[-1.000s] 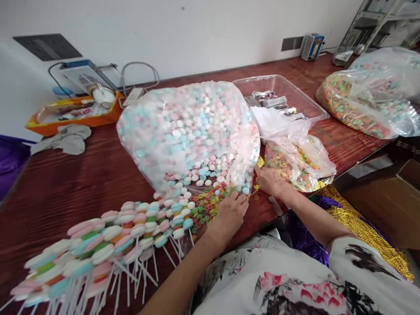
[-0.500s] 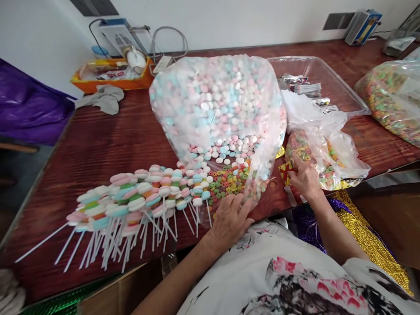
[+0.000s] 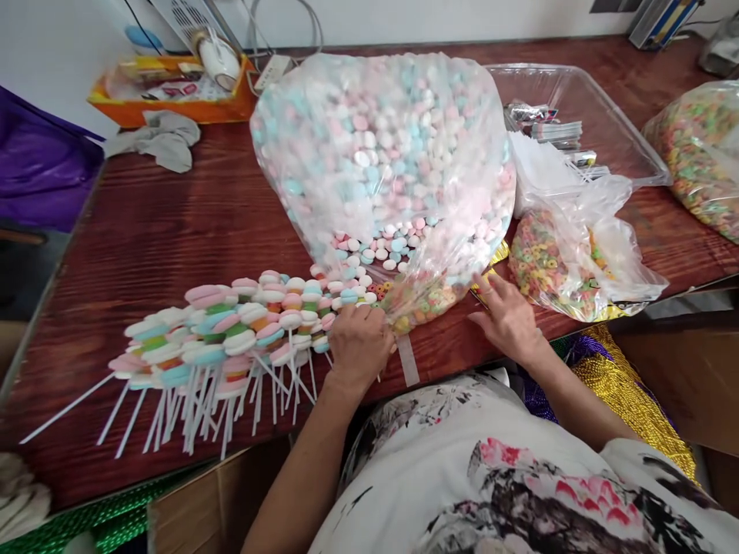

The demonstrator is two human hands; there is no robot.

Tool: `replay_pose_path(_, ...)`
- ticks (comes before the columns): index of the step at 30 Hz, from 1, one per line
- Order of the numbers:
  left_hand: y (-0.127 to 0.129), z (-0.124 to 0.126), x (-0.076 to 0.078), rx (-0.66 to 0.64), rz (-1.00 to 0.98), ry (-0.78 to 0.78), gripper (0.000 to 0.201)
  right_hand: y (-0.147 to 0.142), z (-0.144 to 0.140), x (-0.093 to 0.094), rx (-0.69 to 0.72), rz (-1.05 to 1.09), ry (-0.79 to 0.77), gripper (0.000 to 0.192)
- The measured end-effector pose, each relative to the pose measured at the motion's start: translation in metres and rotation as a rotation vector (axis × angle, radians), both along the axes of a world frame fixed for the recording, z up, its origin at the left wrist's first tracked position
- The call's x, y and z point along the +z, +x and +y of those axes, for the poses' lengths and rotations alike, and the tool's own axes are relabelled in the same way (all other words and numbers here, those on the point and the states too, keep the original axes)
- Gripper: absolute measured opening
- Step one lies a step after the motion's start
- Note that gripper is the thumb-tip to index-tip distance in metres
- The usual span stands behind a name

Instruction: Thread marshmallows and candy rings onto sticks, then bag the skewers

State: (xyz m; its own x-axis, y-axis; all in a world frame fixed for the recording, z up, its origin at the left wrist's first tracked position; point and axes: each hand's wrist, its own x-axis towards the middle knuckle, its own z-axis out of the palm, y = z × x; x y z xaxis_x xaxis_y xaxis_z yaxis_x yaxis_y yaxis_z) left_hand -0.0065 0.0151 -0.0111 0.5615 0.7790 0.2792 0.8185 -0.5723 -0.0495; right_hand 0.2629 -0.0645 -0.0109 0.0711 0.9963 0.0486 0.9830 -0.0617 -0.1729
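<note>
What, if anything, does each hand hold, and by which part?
The left hand appears to grip the large translucent plastic bag of pastel candies by its near edge; the open right hand, beside it, holds nothing visible.

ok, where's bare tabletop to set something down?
Biggest patch: red-brown tabletop between the grey cloth, the pastel-candy bag and the candy skewers. Smaller: near edge between left hand and right hand, a pale strip lying in it. Crowded: right of the bag, where clear tray, ring-candy bag and yellow wrapper bunch up.

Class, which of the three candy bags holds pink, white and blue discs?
The big leftmost bag; the small bag and the bag at the right edge show multicoloured rings instead.
</note>
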Motion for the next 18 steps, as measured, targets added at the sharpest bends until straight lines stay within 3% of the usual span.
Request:
replay_pose_path(4,0.013,-0.016,-0.001,-0.054,-0.016,0.007,0.013,-0.039,0.021,-0.008,0.086,0.009,-0.126,0.095)
replay_pose_path(7,0.028,-0.034,-0.009,-0.189,-0.062,-0.054,0.011,-0.058,0.042,-0.019,0.04,-0.015,-0.128,0.09)
replay_pose_path(9,0.035,-0.038,-0.017,-0.2,-0.047,-0.101,0.018,-0.064,0.054,-0.025,0.018,-0.033,-0.127,0.086)
replay_pose_path(13,0.041,-0.019,-0.025,-0.111,-0.004,-0.13,0.027,-0.073,0.082,-0.033,-0.014,-0.048,-0.103,0.08)
replay_pose_path(18,0.043,0.005,-0.022,-0.035,0.012,-0.136,0.026,-0.085,0.118,-0.035,-0.05,-0.023,-0.069,0.077)
